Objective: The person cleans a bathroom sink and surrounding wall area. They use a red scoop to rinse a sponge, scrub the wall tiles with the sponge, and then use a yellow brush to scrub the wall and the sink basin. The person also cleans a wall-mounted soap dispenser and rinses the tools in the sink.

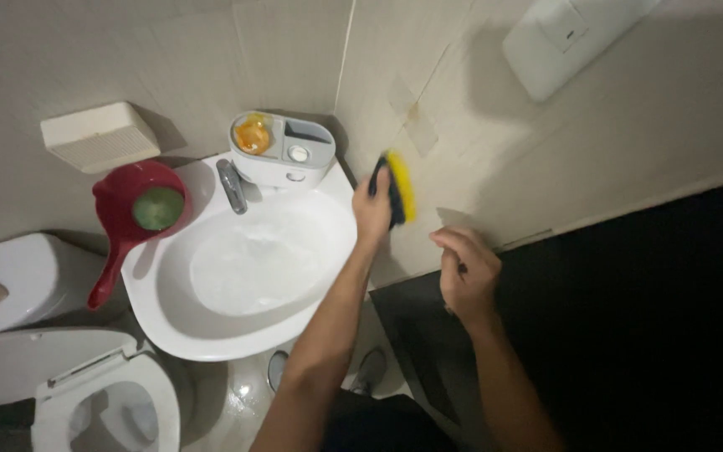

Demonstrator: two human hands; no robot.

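Observation:
My left hand [372, 211] grips a scrub brush [400, 186] with yellow bristles and a dark blue back. The bristles press against the beige tiled wall [495, 159], just right of the sink's rim. My right hand [466, 272] hovers lower and to the right, close to the same wall. Its fingers are curled loosely, and I cannot tell whether it holds anything. Both forearms reach up from the bottom of the view.
A white corner sink [169, 301] holds water, with a chrome tap [232, 186] and a grey-white holder [282, 151] behind it. A red ladle-shaped scoop [131, 222] rests on its left rim. A toilet [69, 393] stands at lower left. Dark floor lies at right.

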